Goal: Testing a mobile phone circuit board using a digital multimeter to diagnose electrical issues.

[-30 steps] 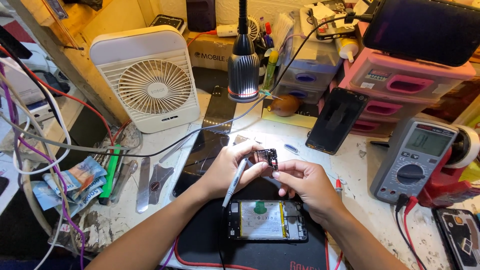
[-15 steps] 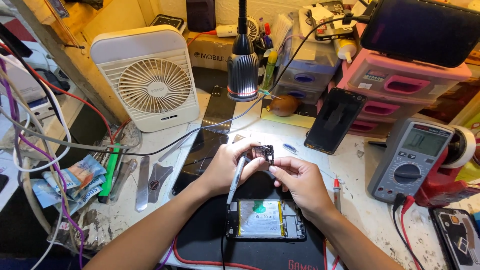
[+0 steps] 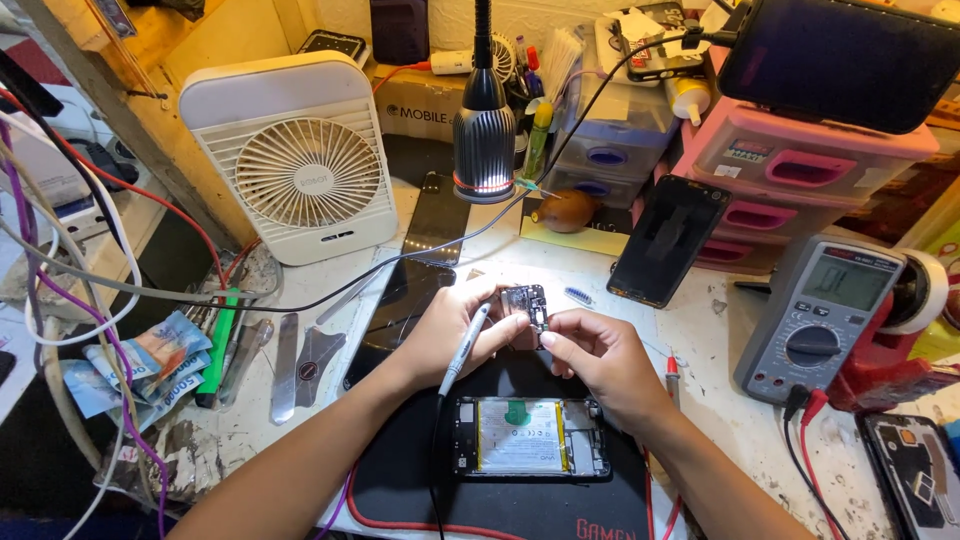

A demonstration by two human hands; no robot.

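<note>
1. Cluttered white workbench [image 3: 600, 275]; black mat [image 3: 400, 490] at the near edge under an opened phone [image 3: 530, 437].
2. Left hand [image 3: 450, 325] and right hand [image 3: 595, 360] together pinch a small circuit board [image 3: 525, 303] above the mat; left also grips a pen-like tool [image 3: 462, 350].
3. Far left: white fan [image 3: 295, 160]. Far centre: lamp head [image 3: 484, 145].
4. Right: multimeter [image 3: 825, 315], pink drawers [image 3: 810, 165].
5. Left edge: cables, banknotes [image 3: 140, 365], metal pry tools [image 3: 285, 365]. Bare patch only right of the hands.
</note>
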